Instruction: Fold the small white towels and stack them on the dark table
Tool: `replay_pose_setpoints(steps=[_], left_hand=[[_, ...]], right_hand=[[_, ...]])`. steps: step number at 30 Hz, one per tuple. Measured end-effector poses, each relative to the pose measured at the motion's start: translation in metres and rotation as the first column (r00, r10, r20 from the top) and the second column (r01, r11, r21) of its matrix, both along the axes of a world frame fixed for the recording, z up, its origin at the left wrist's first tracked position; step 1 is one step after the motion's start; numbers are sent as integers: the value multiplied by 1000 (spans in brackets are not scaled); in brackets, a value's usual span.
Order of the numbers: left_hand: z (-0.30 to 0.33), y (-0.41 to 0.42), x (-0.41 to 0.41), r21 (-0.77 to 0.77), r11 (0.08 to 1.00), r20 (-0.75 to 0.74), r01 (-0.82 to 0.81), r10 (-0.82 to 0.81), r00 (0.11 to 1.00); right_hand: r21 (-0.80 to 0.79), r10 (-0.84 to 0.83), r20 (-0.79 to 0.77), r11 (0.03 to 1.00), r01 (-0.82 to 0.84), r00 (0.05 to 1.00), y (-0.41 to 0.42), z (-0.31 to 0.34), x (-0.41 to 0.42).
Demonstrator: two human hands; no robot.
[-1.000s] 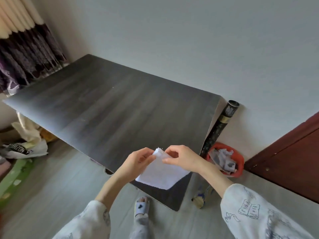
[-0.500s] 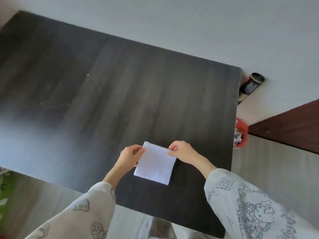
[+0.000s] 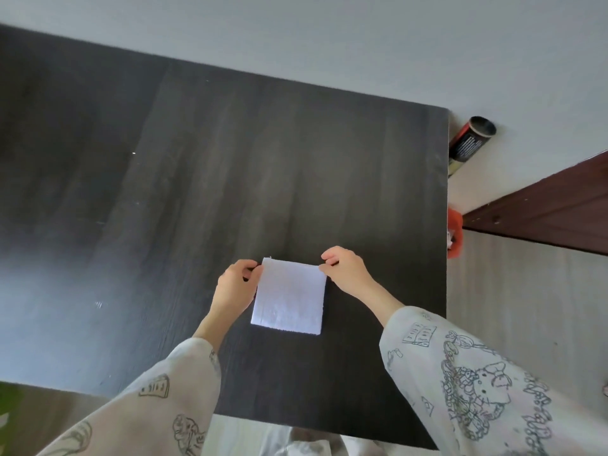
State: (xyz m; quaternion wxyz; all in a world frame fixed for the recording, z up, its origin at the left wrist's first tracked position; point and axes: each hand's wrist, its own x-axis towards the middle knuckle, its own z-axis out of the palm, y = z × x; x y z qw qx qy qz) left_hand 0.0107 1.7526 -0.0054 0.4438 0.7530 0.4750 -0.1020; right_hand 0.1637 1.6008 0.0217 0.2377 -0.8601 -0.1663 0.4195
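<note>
Fingers (image 3: 255, 268) of the left hand (image 3: 232, 287) and right hand (image 3: 345, 271) pinch the small white square cloth towel's (image 3: 289, 299) far corners, probably keeping it taut on the dark wood-grain desk (image 3: 197, 192).

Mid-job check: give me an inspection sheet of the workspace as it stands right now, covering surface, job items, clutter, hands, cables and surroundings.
Surface: dark table, wood-grain top, a few pale specks.
Job's things: one white towel, a flat rectangle on the table near its front right; no stack seen.
Clutter: nothing seen on the table.
Hands: left hand pinches the towel's far left corner; right hand pinches its far right corner.
Cables: nothing seen.
Surroundings: black tube against the wall, red bin beside the table's right edge, brown door at right.
</note>
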Motion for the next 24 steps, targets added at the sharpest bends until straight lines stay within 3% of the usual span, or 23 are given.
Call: replay_pose_setpoints(steps=[6, 12, 15, 21, 24], left_hand=[[37, -30, -1, 129, 990, 44, 57, -64, 997], [66, -127, 11, 82, 969, 204, 234, -246, 948], [78, -202, 22, 95, 902, 244, 420, -430, 869], [105, -386, 11, 173, 676, 284, 716, -730, 621], [115, -492, -15, 135, 560, 318, 817, -806, 500]], right_hand=[[58, -155, -5, 986, 155, 988, -53, 21, -4], [207, -353, -30, 913, 351, 935, -164, 43, -34], [296, -511, -20, 818, 494, 859, -248, 60, -61], [357, -728, 62, 655, 666, 683, -445, 92, -146], [383, -850, 78, 509, 771, 522, -547, 105, -201]])
